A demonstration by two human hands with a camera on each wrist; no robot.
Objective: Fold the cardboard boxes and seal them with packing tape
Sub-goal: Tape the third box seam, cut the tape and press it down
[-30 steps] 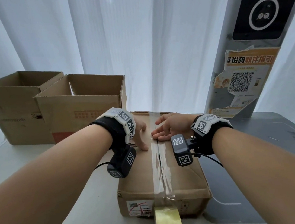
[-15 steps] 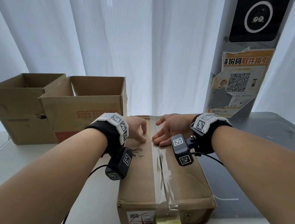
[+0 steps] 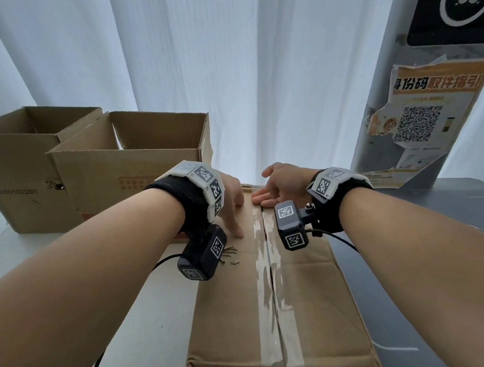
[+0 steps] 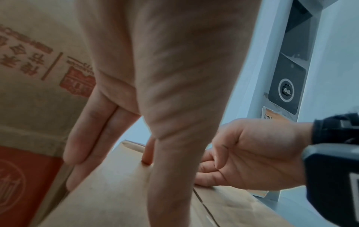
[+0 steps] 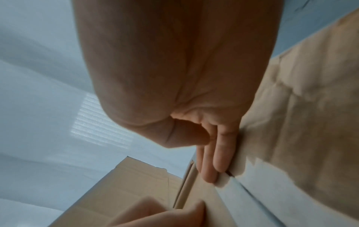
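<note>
A closed brown cardboard box [image 3: 234, 314] lies lengthwise before me, with a strip of clear packing tape [image 3: 267, 295] running along its centre seam. My left hand [image 3: 232, 202] presses with straight fingers on the box top just left of the tape, near the far end. My right hand [image 3: 277, 186] lies flat with its fingers on the tape at the far edge. In the left wrist view the left fingers [image 4: 85, 138] reach down onto the cardboard, and the right hand [image 4: 242, 155] rests beside them. In the right wrist view the right fingers [image 5: 215, 156] press the tape [image 5: 242, 188].
Two open cardboard boxes [image 3: 130, 166] [image 3: 9, 167] stand at the back left on the white table [image 3: 137, 331]. A grey pillar with a QR poster [image 3: 420, 120] rises at the right, on a grey surface [image 3: 478, 207]. White curtains hang behind.
Both hands have slid further along the tape toward the box's far end. The yellow tape roll at the box's near edge has dropped out of the head view.
</note>
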